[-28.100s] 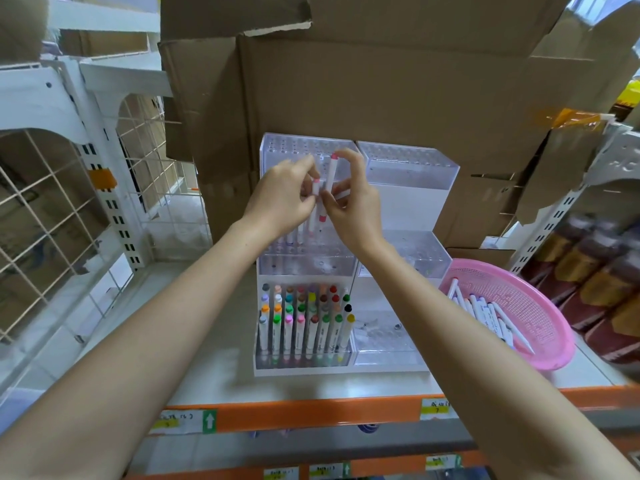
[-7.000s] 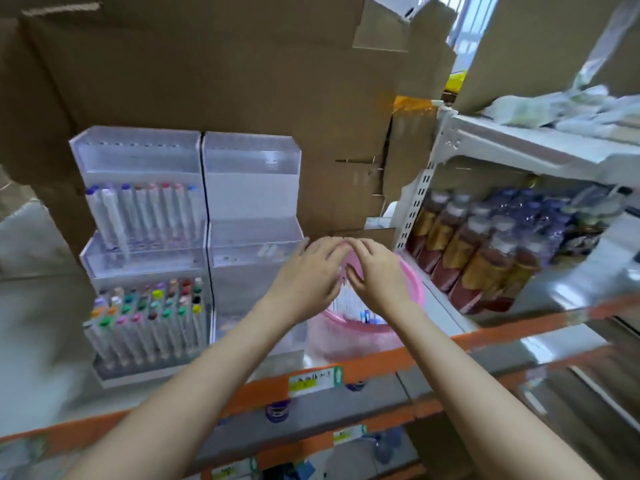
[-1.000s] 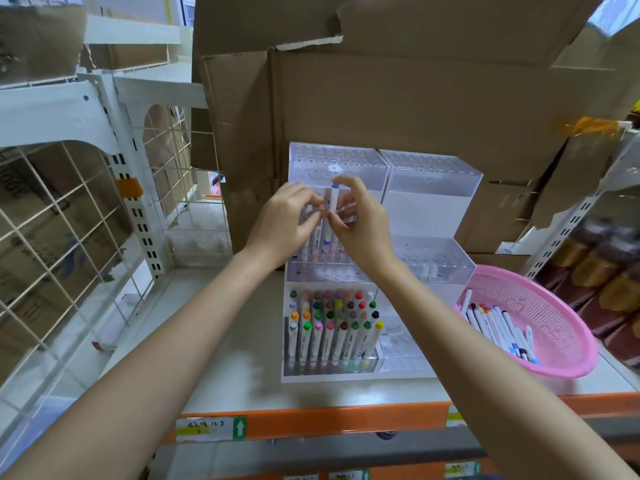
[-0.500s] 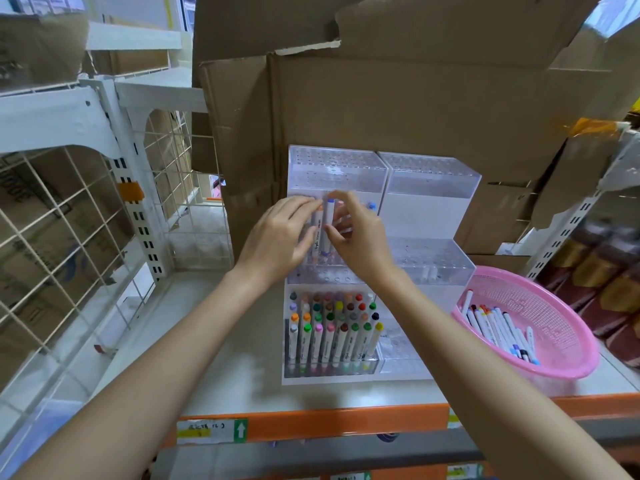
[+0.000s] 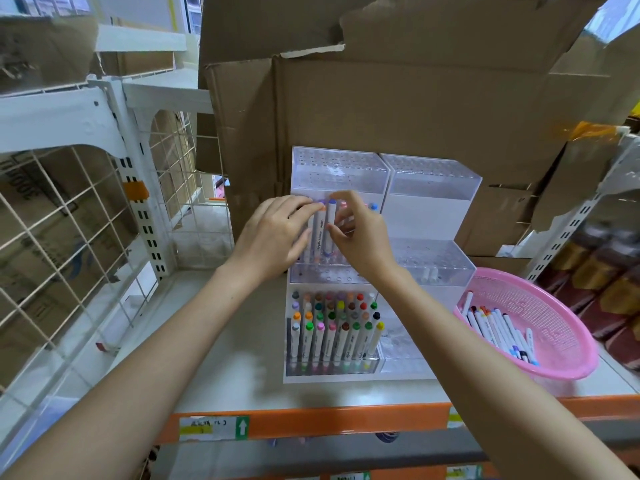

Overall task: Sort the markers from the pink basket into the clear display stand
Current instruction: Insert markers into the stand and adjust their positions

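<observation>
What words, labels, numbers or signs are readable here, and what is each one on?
No words read clearly.
White up arrow on green, a sign and not text: shelf-edge label.
Handwriting on the same label: too blurred to read.
Print along the marker that the right hand pinches: too small to read.
Large dark print on the cardboard box behind the wire grid: turned, cut off, unreadable.
</observation>
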`<action>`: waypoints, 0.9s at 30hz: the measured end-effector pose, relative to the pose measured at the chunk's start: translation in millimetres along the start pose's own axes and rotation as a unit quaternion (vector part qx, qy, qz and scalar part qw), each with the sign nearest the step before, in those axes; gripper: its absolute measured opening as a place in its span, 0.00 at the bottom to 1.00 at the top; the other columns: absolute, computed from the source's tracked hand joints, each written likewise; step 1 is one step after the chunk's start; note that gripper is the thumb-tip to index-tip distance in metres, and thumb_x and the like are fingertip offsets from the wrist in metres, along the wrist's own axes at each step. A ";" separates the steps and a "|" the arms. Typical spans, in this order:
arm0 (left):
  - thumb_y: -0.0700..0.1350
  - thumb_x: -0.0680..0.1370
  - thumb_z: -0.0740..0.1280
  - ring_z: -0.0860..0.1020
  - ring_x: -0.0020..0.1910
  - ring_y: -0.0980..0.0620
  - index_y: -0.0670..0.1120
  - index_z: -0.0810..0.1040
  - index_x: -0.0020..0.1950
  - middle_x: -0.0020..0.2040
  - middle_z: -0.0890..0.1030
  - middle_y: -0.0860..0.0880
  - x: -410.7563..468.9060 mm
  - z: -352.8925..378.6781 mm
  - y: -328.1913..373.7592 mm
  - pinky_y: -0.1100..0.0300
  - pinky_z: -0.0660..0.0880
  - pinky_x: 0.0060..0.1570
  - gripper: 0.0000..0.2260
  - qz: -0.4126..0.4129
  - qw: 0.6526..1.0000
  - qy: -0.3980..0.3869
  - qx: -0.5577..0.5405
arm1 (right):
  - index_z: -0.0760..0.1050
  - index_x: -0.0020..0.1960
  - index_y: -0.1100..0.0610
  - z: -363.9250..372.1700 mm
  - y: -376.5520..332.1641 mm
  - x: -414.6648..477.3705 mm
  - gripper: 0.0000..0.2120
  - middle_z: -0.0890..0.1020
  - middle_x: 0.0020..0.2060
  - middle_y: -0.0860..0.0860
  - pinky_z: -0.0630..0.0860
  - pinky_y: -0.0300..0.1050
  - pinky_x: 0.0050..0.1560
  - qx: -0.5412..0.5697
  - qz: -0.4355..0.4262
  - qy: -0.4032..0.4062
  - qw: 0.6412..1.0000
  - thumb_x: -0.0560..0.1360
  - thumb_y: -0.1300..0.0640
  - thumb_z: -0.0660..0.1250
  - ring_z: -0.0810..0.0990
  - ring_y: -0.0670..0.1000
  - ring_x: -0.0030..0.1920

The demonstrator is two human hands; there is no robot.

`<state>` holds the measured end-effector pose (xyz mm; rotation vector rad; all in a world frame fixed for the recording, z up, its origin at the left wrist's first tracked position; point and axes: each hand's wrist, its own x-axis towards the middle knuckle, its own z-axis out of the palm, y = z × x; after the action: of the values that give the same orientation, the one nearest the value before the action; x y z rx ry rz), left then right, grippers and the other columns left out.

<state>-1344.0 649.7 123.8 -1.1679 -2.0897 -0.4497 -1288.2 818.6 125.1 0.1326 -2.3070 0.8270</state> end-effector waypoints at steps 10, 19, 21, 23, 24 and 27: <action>0.40 0.74 0.66 0.75 0.61 0.47 0.45 0.74 0.66 0.61 0.77 0.46 0.9 0.4 1.0 0.49 0.71 0.58 0.20 -0.022 1.000 -0.015 -0.010 | 0.70 0.60 0.58 0.8 0.6 -4.8 0.18 0.78 0.38 0.51 0.80 0.51 0.42 -0.051 -0.023 -0.017 0.998 0.73 0.64 0.71 0.79 0.52 0.36; 0.40 0.74 0.66 0.74 0.61 0.47 0.45 0.73 0.67 0.61 0.76 0.46 -0.4 -0.8 4.9 0.49 0.71 0.58 0.20 -0.031 0.999 -0.022 -0.011 | 0.72 0.59 0.57 0.5 3.2 -6.0 0.16 0.76 0.36 0.49 0.80 0.52 0.41 -0.059 -0.035 -0.008 0.998 0.73 0.64 0.71 0.77 0.51 0.35; 0.40 0.74 0.66 0.74 0.61 0.47 0.45 0.73 0.67 0.61 0.76 0.46 -0.6 -0.9 6.0 0.50 0.71 0.57 0.20 -0.034 0.999 -0.023 -0.008 | 0.75 0.58 0.57 -2.6 4.6 -6.3 0.15 0.77 0.42 0.49 0.79 0.52 0.39 -0.092 -0.070 0.016 0.993 0.73 0.63 0.71 0.76 0.51 0.40; 0.40 0.75 0.66 0.74 0.61 0.46 0.45 0.73 0.67 0.61 0.76 0.45 -0.5 -1.4 7.1 0.49 0.71 0.58 0.21 -0.037 0.999 -0.027 -0.006 | 0.77 0.58 0.57 -6.5 5.9 -6.0 0.14 0.77 0.48 0.52 0.78 0.50 0.38 -0.131 -0.097 0.031 0.986 0.73 0.61 0.71 0.77 0.53 0.47; 0.40 0.75 0.67 0.74 0.61 0.46 0.45 0.72 0.68 0.61 0.76 0.45 -0.2 -1.9 7.6 0.49 0.71 0.58 0.21 -0.038 0.999 -0.030 -0.006 | 0.78 0.58 0.57 -8.4 6.2 -5.6 0.13 0.78 0.50 0.53 0.78 0.49 0.39 -0.150 -0.108 0.034 0.982 0.73 0.60 0.71 0.77 0.54 0.49; 0.40 0.75 0.66 0.73 0.62 0.47 0.45 0.73 0.67 0.62 0.75 0.46 1.4 -4.8 9.6 0.49 0.70 0.59 0.20 -0.047 0.998 -0.038 -0.010 | 0.76 0.60 0.56 -13.3 7.5 -6.8 0.16 0.77 0.56 0.52 0.78 0.51 0.48 -0.184 -0.127 0.013 0.975 0.73 0.58 0.71 0.76 0.55 0.56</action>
<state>-1334.5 652.8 127.9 -1.1162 -2.2185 -0.4773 -1277.8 831.6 124.5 0.2429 -2.3136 0.2639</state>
